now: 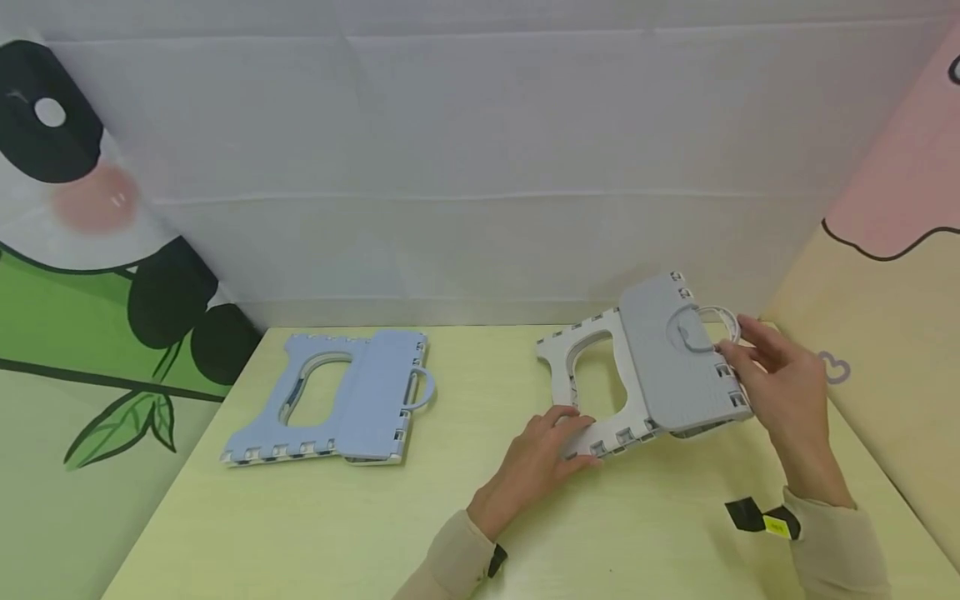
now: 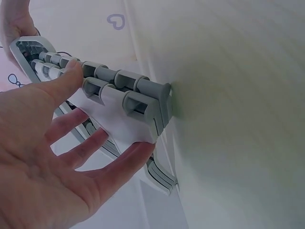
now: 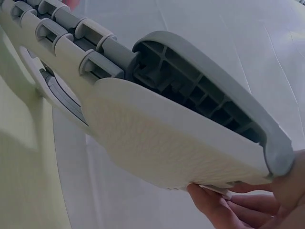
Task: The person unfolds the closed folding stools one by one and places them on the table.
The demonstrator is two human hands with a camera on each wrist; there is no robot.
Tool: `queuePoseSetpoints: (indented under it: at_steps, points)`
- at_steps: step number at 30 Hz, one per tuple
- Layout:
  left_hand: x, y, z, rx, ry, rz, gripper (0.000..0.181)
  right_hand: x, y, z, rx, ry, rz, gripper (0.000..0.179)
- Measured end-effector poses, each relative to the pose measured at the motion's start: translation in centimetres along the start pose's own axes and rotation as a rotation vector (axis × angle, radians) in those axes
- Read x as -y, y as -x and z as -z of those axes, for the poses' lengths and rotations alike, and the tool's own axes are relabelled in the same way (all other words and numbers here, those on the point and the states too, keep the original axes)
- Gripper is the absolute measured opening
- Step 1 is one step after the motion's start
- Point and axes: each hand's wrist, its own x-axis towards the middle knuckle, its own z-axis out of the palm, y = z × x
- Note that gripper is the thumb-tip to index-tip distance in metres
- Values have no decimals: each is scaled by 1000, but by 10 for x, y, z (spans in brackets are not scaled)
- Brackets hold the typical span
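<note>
Gripping a folded stool (image 1: 663, 367) from two sides, a person's left hand (image 1: 536, 454) and right hand (image 1: 787, 387) hold it tilted over the right half of a pale yellow table (image 1: 300, 533), seen from my remote post. The head view gives me both holds: the left hand is clamped on the near leg edge, while the right hand's thumb and fingers are closed at the handle loop (image 1: 724, 311). Only there do I see a blue stool (image 1: 375, 392), folded and lying on the table's left half.

My left wrist view adds the grasp's detail: the thumb (image 2: 72, 76) presses a row of hinges (image 2: 152, 90), and spread fingertips meet the white face opposite. From the right wrist I get what the head camera misses, a dark ribbed hollow (image 3: 205, 93) between the seat's grey shell and its pale, textured panel (image 3: 167, 138).

The held stool pairs a light grey seat with white legs around a wide rounded opening, square notches lining its edges. I cannot tell whether its leg end touches the table.
</note>
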Motion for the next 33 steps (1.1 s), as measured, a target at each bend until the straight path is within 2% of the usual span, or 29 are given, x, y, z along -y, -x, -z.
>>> queuePoseSetpoints:
  at_steps: [6,11,19,24,30,33]
  points:
    - [-5,1,2,2,-14,7,51,11,1,0,5,-29,6,54]
    - [-9,2,1,-47,-30,-9,51,20,1,0,-3,-58,3,53]
    - [-12,1,-3,-109,46,-84,52,29,3,-1,-27,5,35,51]
    - [-15,1,-4,-139,74,-106,53,35,4,-1,-23,18,66,51]
    - [-18,-1,-4,-136,127,-124,56,44,4,-2,-28,77,113,50]
    - [-20,-2,-4,-130,165,-140,55,50,5,-2,-22,71,118,50]
